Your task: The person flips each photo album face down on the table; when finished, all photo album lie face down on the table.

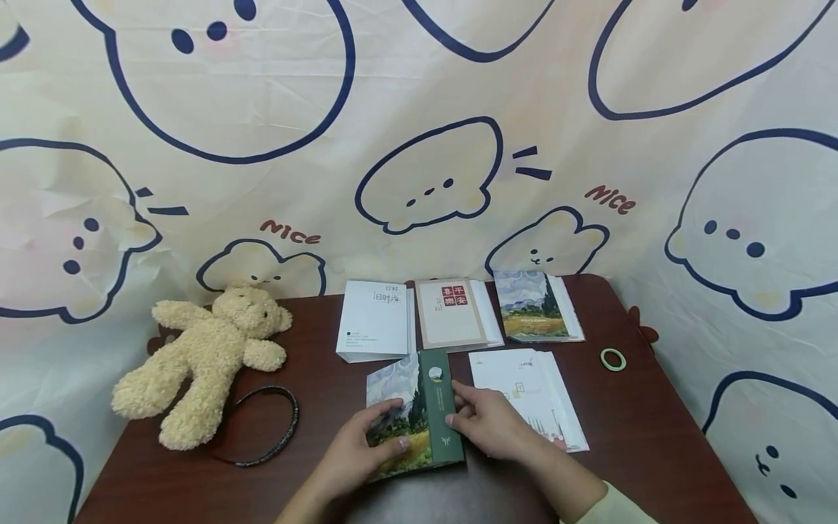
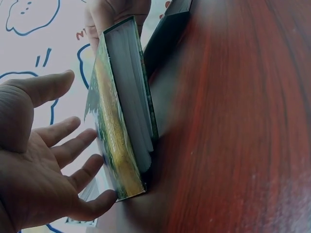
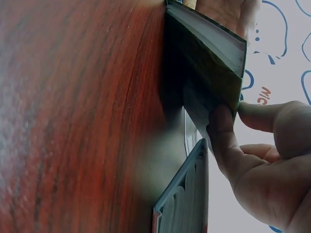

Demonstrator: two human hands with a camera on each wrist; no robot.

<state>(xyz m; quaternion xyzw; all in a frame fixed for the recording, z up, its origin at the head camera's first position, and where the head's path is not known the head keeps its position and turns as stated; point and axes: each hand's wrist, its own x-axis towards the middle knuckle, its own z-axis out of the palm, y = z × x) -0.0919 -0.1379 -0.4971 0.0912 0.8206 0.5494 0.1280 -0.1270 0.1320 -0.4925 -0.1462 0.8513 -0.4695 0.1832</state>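
Note:
A book with a landscape painting and a green strip on its cover lies tilted in front of me, between both hands. My left hand is spread over the painted side. In the left wrist view, its fingertips come up to the book cover, with the thumb held away. My right hand pinches the green-strip edge; the right wrist view shows the thumb on one side of the book and a finger beneath. Close to the right hand lies a white book, partly hidden by it.
Along the back stand a white book, a beige book with red squares and another painted book. A plush bear and a black hoop lie left. A pale green ring sits near the right table edge.

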